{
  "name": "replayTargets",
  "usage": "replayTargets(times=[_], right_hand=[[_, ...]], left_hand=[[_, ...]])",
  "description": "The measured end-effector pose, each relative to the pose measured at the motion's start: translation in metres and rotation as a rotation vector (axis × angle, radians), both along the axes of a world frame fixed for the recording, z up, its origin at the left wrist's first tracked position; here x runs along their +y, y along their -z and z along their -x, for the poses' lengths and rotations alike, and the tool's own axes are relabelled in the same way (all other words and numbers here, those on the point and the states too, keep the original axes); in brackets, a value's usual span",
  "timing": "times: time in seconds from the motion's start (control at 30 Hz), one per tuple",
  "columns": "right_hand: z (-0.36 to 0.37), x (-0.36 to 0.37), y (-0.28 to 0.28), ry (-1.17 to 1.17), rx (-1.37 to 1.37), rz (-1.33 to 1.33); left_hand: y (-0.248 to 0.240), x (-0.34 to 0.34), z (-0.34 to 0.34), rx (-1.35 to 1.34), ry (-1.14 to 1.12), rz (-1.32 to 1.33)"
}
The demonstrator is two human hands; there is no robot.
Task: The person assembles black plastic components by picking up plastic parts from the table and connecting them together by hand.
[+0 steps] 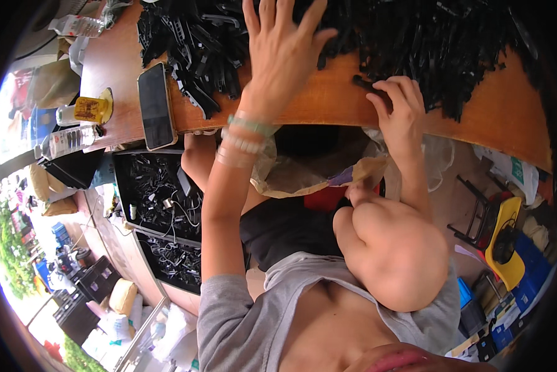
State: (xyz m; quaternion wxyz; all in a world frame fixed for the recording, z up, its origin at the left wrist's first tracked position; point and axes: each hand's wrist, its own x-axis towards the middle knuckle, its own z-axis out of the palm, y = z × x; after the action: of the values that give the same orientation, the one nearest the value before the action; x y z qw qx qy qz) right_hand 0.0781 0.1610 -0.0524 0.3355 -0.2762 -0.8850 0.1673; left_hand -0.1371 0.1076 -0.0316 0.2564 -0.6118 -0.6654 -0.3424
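A large heap of black plastic parts (427, 56) covers the far side of the brown wooden table (334, 93). My left hand (281, 49) reaches over the table with its fingers spread, its fingertips at the heap; nothing shows in its grasp. Bracelets circle that wrist. Near the table's front edge, my right hand (401, 108) is curled, thumb and fingers closed around a small black plastic piece (363, 82) whose end sticks out on the left. The rest of that piece is hidden by the fingers. More black parts (198, 62) lie left of my left hand.
A dark smartphone (155, 105) lies at the table's left, beside a yellow-labelled container (91, 110) and a plastic bottle (74, 141). An opened bag (291, 180) hangs under the front edge. Black bins (167, 226) of parts stand lower left; a yellow chair (505, 242) is at right.
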Motion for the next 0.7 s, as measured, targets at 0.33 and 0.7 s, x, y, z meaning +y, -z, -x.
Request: replayTargets(times=[0.33, 0.7], right_hand=[[0.016, -0.014, 0.010, -0.344, 0.173, 0.095], [0.018, -0.004, 0.013, -0.454, 0.156, 0.237]], left_hand=[[0.022, 0.018, 0.016, 0.104, -0.040, 0.230], [0.043, -0.011, -0.003, -0.159, 0.159, 0.051]])
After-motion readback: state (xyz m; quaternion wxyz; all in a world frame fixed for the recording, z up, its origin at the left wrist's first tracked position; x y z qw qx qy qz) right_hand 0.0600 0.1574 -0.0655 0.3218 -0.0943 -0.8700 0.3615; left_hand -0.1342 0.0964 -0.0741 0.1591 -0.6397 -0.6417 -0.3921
